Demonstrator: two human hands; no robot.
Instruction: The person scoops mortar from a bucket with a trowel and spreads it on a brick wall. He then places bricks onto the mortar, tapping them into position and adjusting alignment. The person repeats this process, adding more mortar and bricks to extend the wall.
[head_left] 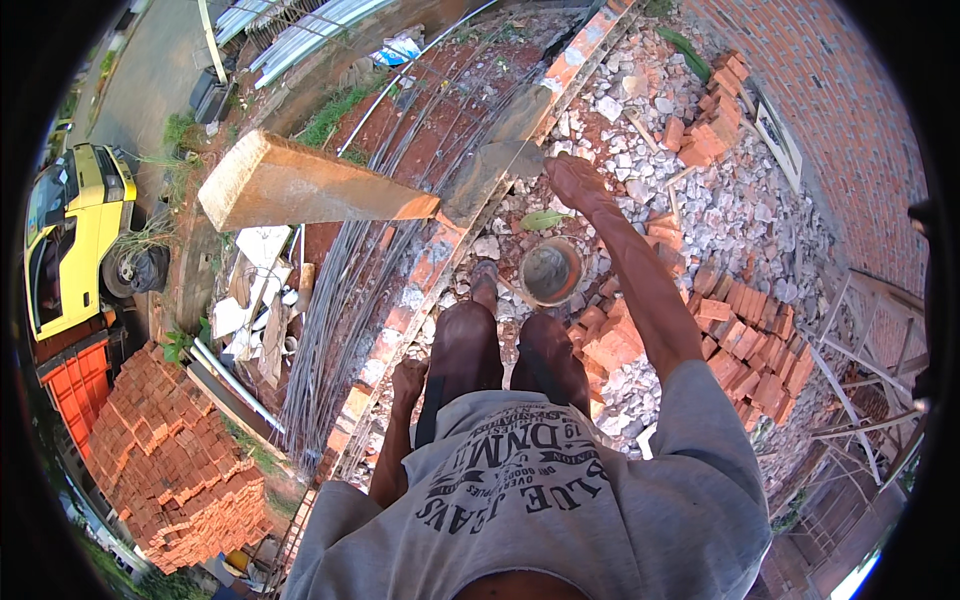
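reaching up toward the centre top of the frame, the right hand (575, 180) stretches out at the end of a straight arm, its grip around the handle of a trowel (487, 180) whose grey, mortar-caked blade lies just left of the hand, over a low brick wall (420, 280) that runs diagonally from top centre to lower left. the left hand (407, 380) hangs low in the centre of the frame beside the left knee, fingers curled into a loose fist with nothing seen in it. a round bucket of grey mortar (549, 271) sits on the rubble just below the right hand, near the person's feet. a green leaf (542, 219) lies between bucket and hand. a long wooden plank (300, 185) stands out at upper left, bundled steel rods (340, 300) run beside the wall, and stacked red bricks (170, 470) fill the lower left.
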